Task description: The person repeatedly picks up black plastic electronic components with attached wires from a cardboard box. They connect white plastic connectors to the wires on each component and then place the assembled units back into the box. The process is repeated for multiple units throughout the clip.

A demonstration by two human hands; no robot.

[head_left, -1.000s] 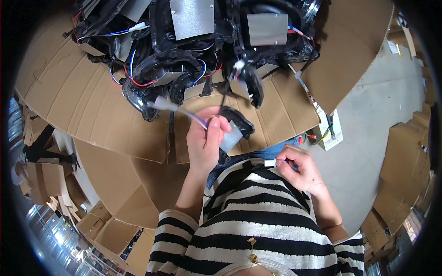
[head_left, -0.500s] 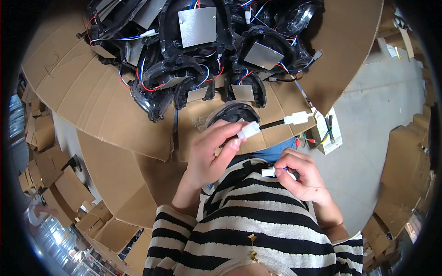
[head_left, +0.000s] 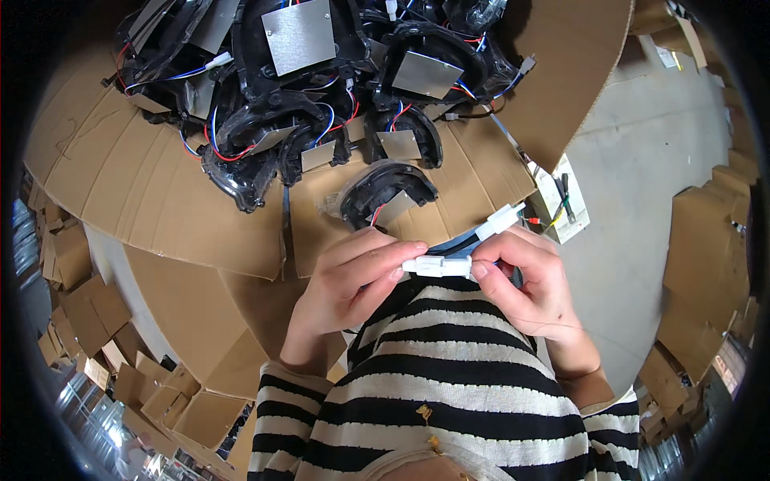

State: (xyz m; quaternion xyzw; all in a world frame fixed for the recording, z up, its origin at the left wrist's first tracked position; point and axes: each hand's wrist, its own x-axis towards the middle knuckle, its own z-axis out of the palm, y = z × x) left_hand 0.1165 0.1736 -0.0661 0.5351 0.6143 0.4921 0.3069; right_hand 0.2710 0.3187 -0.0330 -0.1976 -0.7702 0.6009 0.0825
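Observation:
Just above my striped shirt, my left hand pinches a white plug connector between thumb and fingers. My right hand grips a second white plug connector by its wire end. The two connectors meet end to end; whether they are fully locked I cannot tell. A black cable rises behind them to another white connector, beside my right fingers. Beyond my hands, on the cardboard, lies a black curved lamp housing with a metal plate and red wires.
Several black lamp housings with metal plates and coloured wires crowd the far side of the cardboard surface. A white box with coloured leads stands at its right edge. Cardboard boxes line both sides of the grey floor.
My hands have come together, bringing the two connectors end to end. My right hand has moved up, my left slightly down. The view has shifted, and the near housing now shows more fully.

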